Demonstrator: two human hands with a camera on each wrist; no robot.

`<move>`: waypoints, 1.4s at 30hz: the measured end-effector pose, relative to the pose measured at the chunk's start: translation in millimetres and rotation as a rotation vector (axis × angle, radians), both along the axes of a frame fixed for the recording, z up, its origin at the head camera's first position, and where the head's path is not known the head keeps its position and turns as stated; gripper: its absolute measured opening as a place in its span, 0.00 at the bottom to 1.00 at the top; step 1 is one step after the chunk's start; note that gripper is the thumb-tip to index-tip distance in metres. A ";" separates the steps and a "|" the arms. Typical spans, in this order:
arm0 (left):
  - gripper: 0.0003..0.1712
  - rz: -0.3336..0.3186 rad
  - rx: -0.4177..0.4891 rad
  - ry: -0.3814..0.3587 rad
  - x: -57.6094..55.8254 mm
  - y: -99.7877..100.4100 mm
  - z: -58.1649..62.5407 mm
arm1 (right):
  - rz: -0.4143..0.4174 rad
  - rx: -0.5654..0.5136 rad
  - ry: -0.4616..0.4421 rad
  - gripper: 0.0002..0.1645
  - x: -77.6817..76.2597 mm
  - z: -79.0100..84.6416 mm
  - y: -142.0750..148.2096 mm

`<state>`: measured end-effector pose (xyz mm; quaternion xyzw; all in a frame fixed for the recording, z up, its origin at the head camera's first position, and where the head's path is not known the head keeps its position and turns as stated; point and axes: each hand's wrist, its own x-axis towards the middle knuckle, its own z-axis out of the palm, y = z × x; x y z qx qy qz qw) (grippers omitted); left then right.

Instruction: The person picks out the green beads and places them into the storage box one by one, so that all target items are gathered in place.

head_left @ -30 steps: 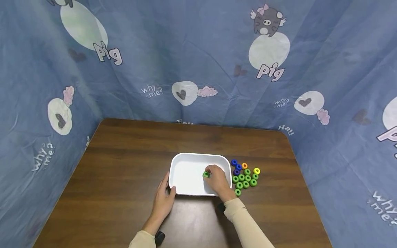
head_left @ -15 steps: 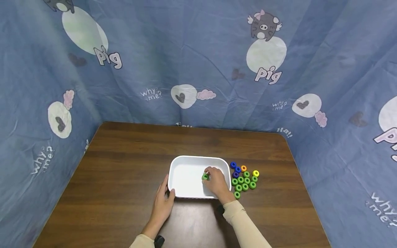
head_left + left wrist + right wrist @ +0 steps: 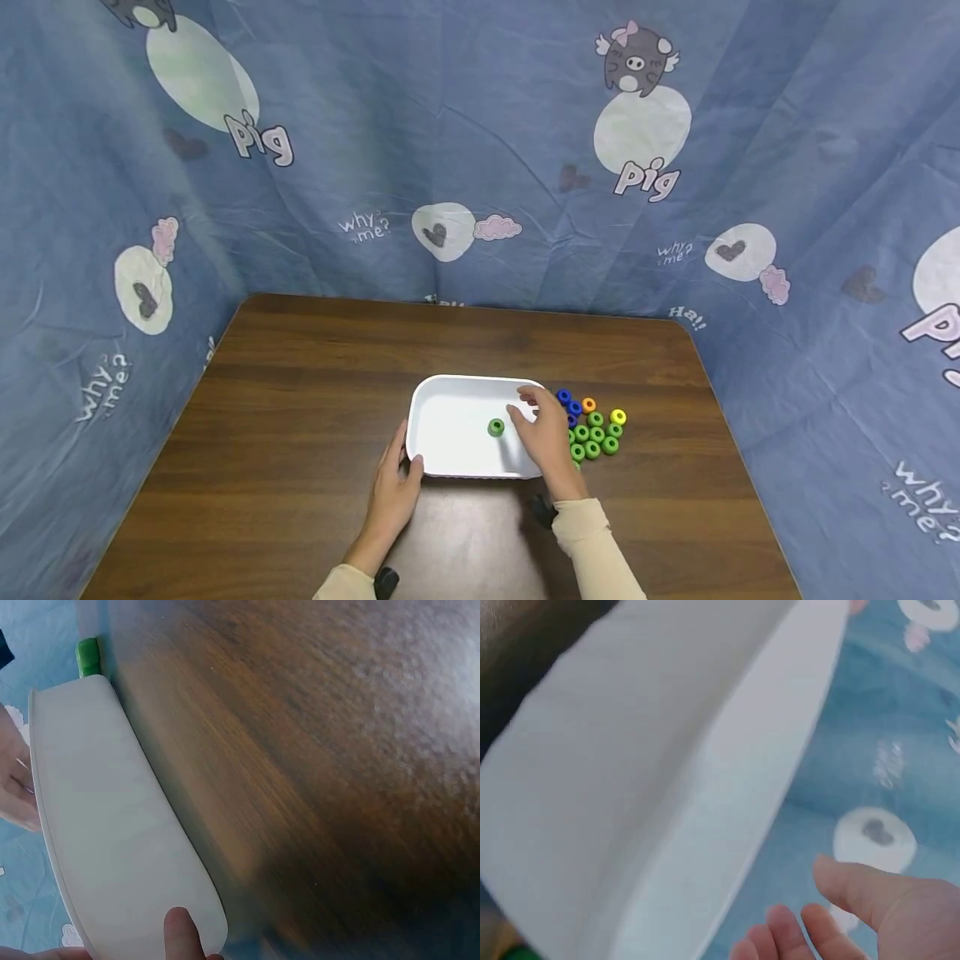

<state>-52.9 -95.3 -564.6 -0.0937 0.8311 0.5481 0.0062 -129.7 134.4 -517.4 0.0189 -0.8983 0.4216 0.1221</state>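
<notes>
A white tray [image 3: 450, 429] lies on the wooden table. Inside it, right of the middle, sits a single green ring-shaped bead [image 3: 496, 427]. My left hand [image 3: 395, 490] holds the tray's near left corner, fingers along the left side; in the left wrist view the thumb [image 3: 181, 934] presses the outer wall. My right hand [image 3: 550, 433] hovers over the tray's right end, thumb and fingers spread apart with nothing between them. The right wrist view also shows that hand [image 3: 900, 915] loosely open beside the tray wall [image 3: 727, 772].
Just right of the tray lies a cluster of green beads [image 3: 596, 434], several blue ones [image 3: 574, 407], an orange bead [image 3: 588, 405] and a yellow bead [image 3: 618, 417]. My right hand and wrist partly cover the cluster's left side. A blue printed curtain [image 3: 480, 142] rises behind the table [image 3: 300, 400].
My right hand has let go of the green bead, which stays in the tray, and has moved right towards the bead cluster with its fingers parted. My left hand keeps its place.
</notes>
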 end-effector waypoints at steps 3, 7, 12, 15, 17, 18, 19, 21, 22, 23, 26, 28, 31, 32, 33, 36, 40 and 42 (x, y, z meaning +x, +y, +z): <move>0.38 0.004 -0.003 -0.002 0.3 0.0 -0.6 | -0.045 -0.023 0.007 0.18 4.6 7.3 12.6; 0.39 0.010 -0.008 0.001 0.8 -0.6 -0.8 | -0.100 -0.027 -0.017 0.19 11.0 14.8 34.0; 0.39 0.013 -0.002 -0.002 1.4 -1.3 -1.4 | -0.204 -0.043 -0.059 0.18 18.0 17.6 59.5; 0.40 0.008 -0.003 -0.009 1.0 -0.9 0.0 | -0.246 -0.055 -0.075 0.18 22.7 13.1 74.1; 0.40 0.006 0.005 -0.015 0.8 -0.6 0.5 | -0.271 -0.056 -0.082 0.18 27.7 7.0 83.1; 0.40 0.004 0.004 -0.021 0.8 -0.4 0.7 | -0.282 -0.057 -0.083 0.18 30.8 3.5 87.2; 0.40 0.004 0.004 -0.023 0.8 -0.3 0.9 | -0.296 -0.064 -0.090 0.19 33.7 0.2 91.1; 0.40 0.005 0.010 -0.023 0.3 -0.3 1.1 | -0.321 -0.064 -0.108 0.18 39.6 -6.2 97.8; 0.40 0.006 0.010 -0.022 0.2 -0.3 1.4 | -0.330 -0.069 -0.117 0.18 42.3 -9.2 100.8; 0.40 0.008 0.010 -0.019 0.1 -0.4 1.9 | -0.338 -0.071 -0.128 0.18 44.4 -12.3 103.4; 0.40 0.013 0.009 -0.011 -0.1 -1.0 2.5 | -0.351 -0.071 -0.167 0.19 49.3 -20.1 109.4; 0.40 0.013 0.005 -0.011 -0.2 -1.6 2.7 | -0.363 -0.067 -0.193 0.20 51.1 -25.2 112.3; 0.40 0.011 0.001 -0.009 -0.6 -2.5 2.9 | -0.383 -0.057 -0.222 0.19 52.3 -32.3 115.4; 0.40 0.011 0.000 -0.008 -0.7 -2.8 2.9 | -0.390 -0.055 -0.226 0.19 52.6 -34.3 116.3; 0.40 0.010 -0.002 -0.007 -0.7 -3.0 2.8 | -0.396 -0.054 -0.228 0.19 52.8 -36.7 117.4; 0.39 0.011 -0.002 -0.002 -0.6 -3.1 2.6 | -0.407 -0.055 -0.225 0.19 53.2 -42.8 120.6; 0.39 0.017 0.005 -0.006 0.0 -2.3 2.3 | -0.413 -0.051 -0.209 0.19 54.0 -49.3 125.2; 0.39 0.019 0.008 -0.006 0.4 -1.5 2.2 | -0.419 -0.048 -0.198 0.19 54.3 -52.1 127.3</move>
